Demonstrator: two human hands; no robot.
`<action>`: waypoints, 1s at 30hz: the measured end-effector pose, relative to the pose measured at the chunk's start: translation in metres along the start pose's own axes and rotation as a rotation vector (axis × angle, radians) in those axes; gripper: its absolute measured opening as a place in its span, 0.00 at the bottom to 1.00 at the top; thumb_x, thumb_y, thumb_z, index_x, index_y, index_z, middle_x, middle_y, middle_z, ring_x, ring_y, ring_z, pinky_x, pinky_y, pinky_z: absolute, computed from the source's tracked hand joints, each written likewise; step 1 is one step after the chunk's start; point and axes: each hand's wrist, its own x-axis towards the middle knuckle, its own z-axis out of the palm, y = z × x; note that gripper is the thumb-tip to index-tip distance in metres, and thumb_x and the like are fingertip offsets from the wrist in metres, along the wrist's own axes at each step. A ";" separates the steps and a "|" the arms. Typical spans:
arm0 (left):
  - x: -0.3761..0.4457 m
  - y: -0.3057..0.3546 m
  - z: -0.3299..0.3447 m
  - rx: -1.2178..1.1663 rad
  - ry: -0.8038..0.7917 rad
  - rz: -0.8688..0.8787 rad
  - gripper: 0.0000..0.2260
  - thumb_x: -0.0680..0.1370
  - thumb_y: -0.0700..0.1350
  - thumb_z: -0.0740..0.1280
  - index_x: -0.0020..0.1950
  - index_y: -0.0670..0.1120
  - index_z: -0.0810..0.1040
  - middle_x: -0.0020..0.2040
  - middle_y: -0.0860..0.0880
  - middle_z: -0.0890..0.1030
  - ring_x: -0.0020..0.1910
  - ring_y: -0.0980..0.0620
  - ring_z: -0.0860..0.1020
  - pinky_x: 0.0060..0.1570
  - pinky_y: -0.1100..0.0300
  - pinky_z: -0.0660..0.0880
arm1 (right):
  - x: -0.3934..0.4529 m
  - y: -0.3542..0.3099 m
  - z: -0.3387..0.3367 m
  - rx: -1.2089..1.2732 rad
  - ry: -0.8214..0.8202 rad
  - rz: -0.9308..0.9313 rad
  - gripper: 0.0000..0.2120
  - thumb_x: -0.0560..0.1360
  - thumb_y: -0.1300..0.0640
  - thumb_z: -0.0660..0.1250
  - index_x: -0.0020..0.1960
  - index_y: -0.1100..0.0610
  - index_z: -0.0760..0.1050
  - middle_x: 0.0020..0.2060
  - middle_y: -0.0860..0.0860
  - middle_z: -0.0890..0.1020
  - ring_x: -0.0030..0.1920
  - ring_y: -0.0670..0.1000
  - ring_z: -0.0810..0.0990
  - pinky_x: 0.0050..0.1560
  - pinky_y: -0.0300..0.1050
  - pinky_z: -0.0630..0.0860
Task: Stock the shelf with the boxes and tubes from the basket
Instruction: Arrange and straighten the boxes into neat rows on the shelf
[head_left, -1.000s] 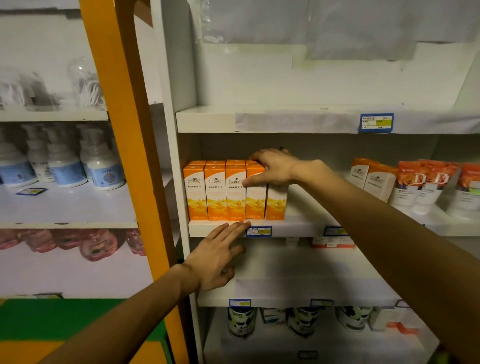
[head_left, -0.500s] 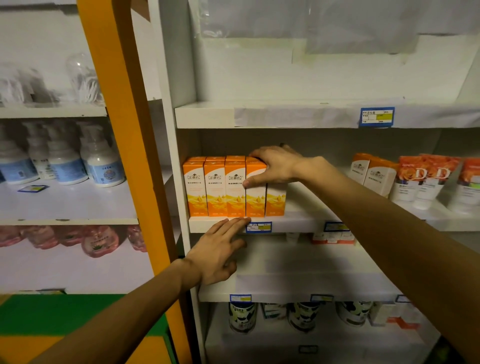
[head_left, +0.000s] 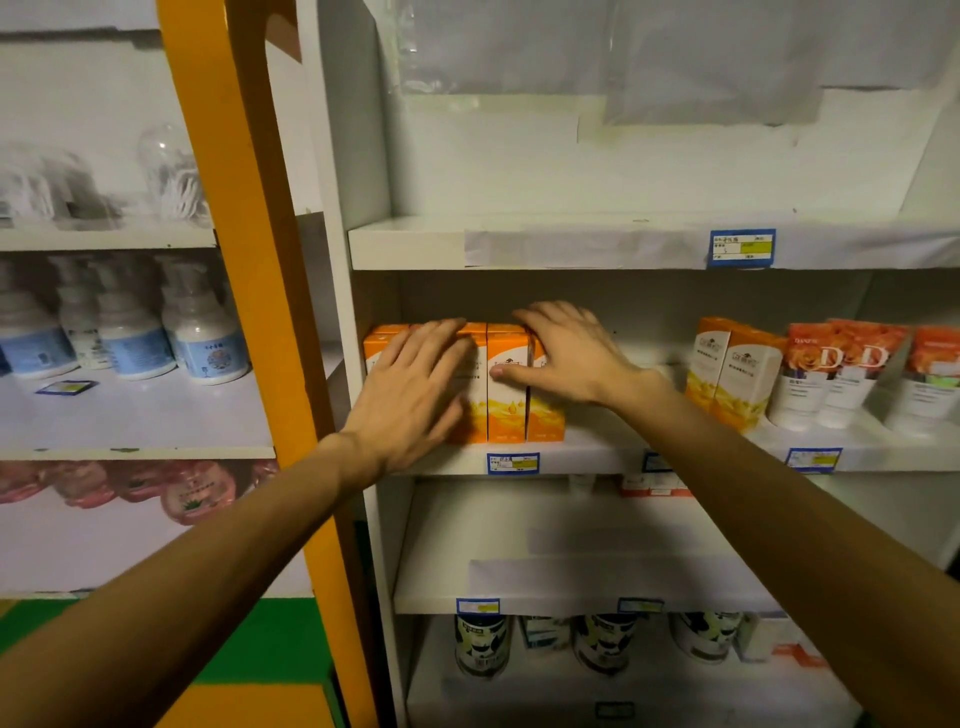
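A row of several orange-and-white boxes (head_left: 506, 395) stands upright at the left end of the middle shelf (head_left: 597, 457). My left hand (head_left: 415, 395) lies flat against the fronts of the left boxes, fingers spread, hiding most of them. My right hand (head_left: 566, 356) rests over the top right boxes of the row, thumb on a box front, fingers spread along the tops. Two more orange boxes (head_left: 732, 374) and white tubes with orange rose tops (head_left: 831, 379) stand farther right on the same shelf. No basket is in view.
An orange upright post (head_left: 260, 312) separates this unit from a left unit with pump bottles (head_left: 202, 338) and red pouches (head_left: 192, 493). The shelf below (head_left: 571, 592) is bare with price tags; cans (head_left: 480, 644) stand on the bottom shelf.
My left hand rose from the lower shelf's edge onto the fronts of the left boxes. My right hand stayed on the row's right end. The camera moved slightly closer.
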 end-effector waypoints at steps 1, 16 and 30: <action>0.000 -0.002 0.000 0.035 -0.016 0.014 0.30 0.80 0.60 0.55 0.78 0.45 0.61 0.79 0.42 0.61 0.77 0.43 0.60 0.77 0.47 0.50 | -0.001 0.000 0.000 -0.009 0.020 -0.009 0.46 0.70 0.23 0.57 0.78 0.51 0.60 0.75 0.53 0.66 0.75 0.56 0.64 0.75 0.58 0.59; 0.063 -0.021 -0.011 -0.091 -0.391 -0.028 0.34 0.80 0.68 0.49 0.81 0.49 0.52 0.80 0.46 0.59 0.78 0.45 0.59 0.77 0.46 0.49 | -0.014 0.009 0.011 0.885 -0.049 0.428 0.64 0.59 0.41 0.83 0.81 0.48 0.46 0.72 0.52 0.72 0.66 0.54 0.76 0.64 0.53 0.76; 0.073 -0.029 -0.008 -0.109 -0.443 0.009 0.29 0.82 0.64 0.48 0.80 0.53 0.54 0.75 0.44 0.65 0.72 0.44 0.66 0.70 0.46 0.63 | -0.011 0.010 0.036 1.110 -0.094 0.441 0.49 0.55 0.42 0.85 0.70 0.50 0.67 0.58 0.50 0.83 0.55 0.51 0.85 0.57 0.56 0.82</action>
